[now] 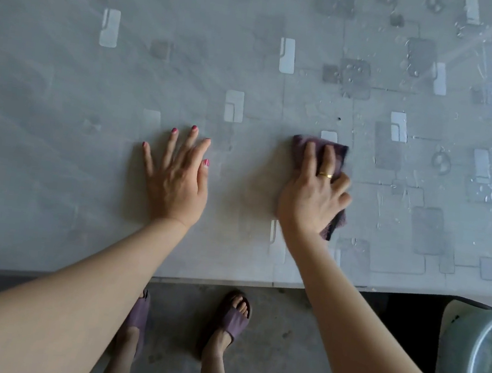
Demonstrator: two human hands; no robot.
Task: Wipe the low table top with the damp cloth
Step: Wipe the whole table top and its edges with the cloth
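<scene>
Right hand (pixel 314 194) presses purple cloth (pixel 339 154) flat onto worktop (pixel 64 104), near front edge. Grip: 2 fingers extended over cloth top, other fingers curled around its right edge; cloth pokes out ahead of fingertips and trails below heel of palm. Left hand (pixel 178 175) flat on worktop, well apart from cloth, fingers spread, holding nothing. Water droplets (pixel 355 76) scattered over right side of patterned surface. Metal basin (pixel 476 360) at lower right, possibly on floor; base hidden.

Right hand (pixel 310 200) presses purple cloth (pixel 338 155) on wet table top (pixel 252 64); left hand (pixel 178 175) lies flat, fingers spread.
</scene>
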